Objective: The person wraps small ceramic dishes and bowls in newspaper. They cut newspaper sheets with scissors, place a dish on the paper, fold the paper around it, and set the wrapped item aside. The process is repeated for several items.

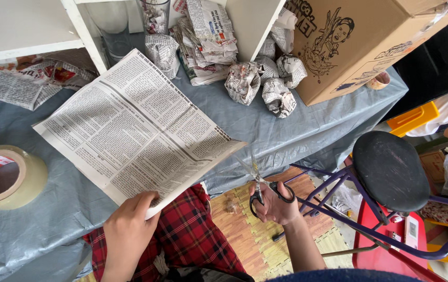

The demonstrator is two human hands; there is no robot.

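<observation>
Matt, thin paper in the newspaper sheet (135, 130), smooth and flat. Scissors (261, 184): shiny metal blades, black handles, probably plastic. A grey plastic sheet (297, 130) drapes the table, slick and wrinkled. Glossy clear tape roll (4, 177) catches the light. Crumpled paper balls (260, 83), rough. Matt brown cardboard box (359, 47). Red checked cloth (187, 235) looks soft.

The scene is lit evenly by soft daylight; shadows are kept faint, focus is held sharp, and wide-angle bending is seen at the edges.
</observation>
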